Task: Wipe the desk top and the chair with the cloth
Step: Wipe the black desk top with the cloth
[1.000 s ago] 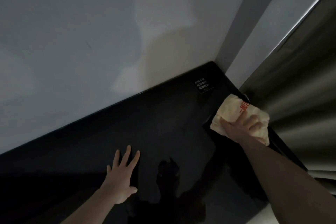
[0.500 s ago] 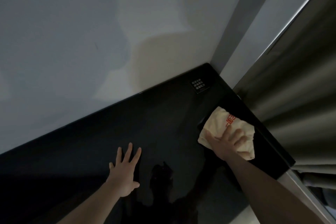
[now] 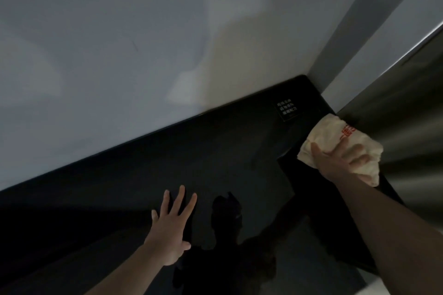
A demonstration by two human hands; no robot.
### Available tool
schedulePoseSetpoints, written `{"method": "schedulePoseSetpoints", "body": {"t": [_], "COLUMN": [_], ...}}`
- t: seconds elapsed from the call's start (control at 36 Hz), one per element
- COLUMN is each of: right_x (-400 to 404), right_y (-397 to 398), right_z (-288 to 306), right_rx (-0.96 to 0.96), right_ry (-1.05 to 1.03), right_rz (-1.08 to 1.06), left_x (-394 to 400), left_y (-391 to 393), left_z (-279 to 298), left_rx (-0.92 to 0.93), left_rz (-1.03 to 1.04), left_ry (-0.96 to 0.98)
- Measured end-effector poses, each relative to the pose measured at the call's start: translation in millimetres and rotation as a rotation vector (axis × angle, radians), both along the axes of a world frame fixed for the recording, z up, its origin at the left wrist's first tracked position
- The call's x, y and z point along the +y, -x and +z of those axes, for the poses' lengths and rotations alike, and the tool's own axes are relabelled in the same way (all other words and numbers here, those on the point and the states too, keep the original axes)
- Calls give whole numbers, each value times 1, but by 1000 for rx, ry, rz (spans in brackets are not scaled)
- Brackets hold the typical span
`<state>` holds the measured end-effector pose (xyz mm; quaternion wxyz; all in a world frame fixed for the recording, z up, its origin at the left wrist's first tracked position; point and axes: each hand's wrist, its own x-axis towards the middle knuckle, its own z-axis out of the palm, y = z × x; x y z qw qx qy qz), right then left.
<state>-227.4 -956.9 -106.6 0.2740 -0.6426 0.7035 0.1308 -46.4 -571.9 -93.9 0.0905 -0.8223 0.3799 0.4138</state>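
Observation:
The glossy black desk top (image 3: 215,151) runs along the wall and ends in a corner at the right. A cream cloth (image 3: 333,134) with red print lies near the desk's right edge. My right hand (image 3: 340,160) presses down on the cloth with fingers spread over it. My left hand (image 3: 172,225) rests flat on the desk with straight, spread fingers and holds nothing. No chair is in view.
A pale wall (image 3: 119,55) rises behind the desk. A small label with white text (image 3: 287,109) sits near the far right corner. A grey curtain (image 3: 407,115) hangs against the desk's right edge.
My right hand has slid the cloth back along the right edge toward the far corner, after pulling it nearer half a second ago. My left hand has stayed in place.

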Motion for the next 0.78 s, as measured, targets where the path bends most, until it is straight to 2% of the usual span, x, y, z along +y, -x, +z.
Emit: {"method": "schedulePoseSetpoints", "body": {"t": [0.19,0.42,0.53,0.78], "right_x": [20,103,169,373], "right_y": [4,-7,-20,-50], "right_z": [6,8,11,24], "right_rx": [51,73,64,-5], "right_ry": [-43,-96,-119,-212], "right_rz": [90,161,188,275], "left_x": [0,32,84,258], "left_y": [0,-1,-1,-33], "left_z": [2,7,17,31], "left_rx": [-15,-29,-40,-98], "left_rz": [-2,-82,-115,-2], "left_ry": [14,86,88,-31]}}
